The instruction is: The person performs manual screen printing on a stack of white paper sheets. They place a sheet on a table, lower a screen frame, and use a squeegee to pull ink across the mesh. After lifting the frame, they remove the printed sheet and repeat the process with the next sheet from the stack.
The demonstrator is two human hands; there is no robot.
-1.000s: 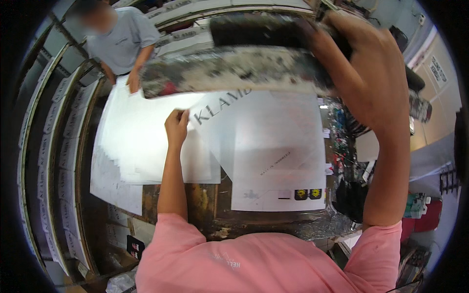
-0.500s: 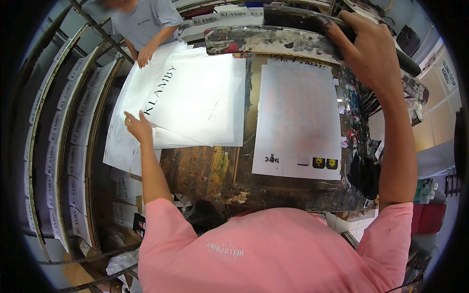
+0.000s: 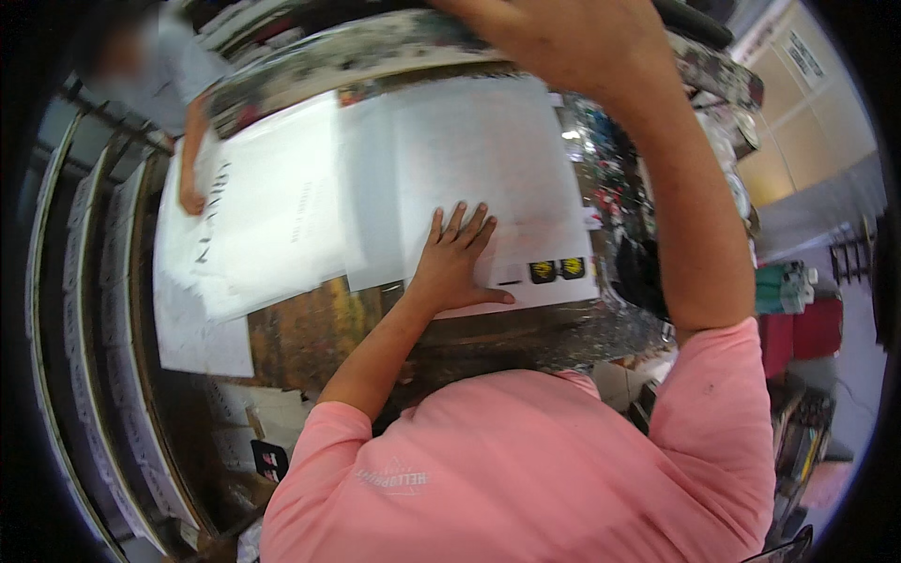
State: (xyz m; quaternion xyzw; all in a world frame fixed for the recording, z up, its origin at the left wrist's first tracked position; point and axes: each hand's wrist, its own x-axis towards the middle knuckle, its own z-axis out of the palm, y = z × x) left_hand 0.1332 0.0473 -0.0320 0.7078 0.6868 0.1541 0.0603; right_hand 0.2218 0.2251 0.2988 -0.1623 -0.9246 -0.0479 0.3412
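Observation:
My left hand (image 3: 457, 258) lies flat, fingers spread, on a thin translucent sheet (image 3: 375, 216). The sheet covers most of a white printed sheet (image 3: 572, 289) with dark and yellow emblems along its near edge. At the top, my right hand (image 3: 587, 42) grips the near bar of a paint-smeared screen-printing frame (image 3: 357, 68), raised beyond the sheets; its fingertips are cut off by the picture's edge. To the left, a stack of white sheets (image 3: 272, 216) with black lettering on top lies beside the translucent one.
A co-worker's hand (image 3: 191, 200) rests at the stack's left edge. Racks holding white sheets (image 3: 103, 328) stand along the left. The worktable (image 3: 300, 324) is stained wood, with a black cloth-like bundle (image 3: 643, 281) and paint splatter at its right. Green-capped bottles (image 3: 784, 286) stand farther right.
My left hand has moved right from the stack onto the board, and a translucent sheet now covers the printed one. The view has shifted. The co-worker's hand is lower along the stack.

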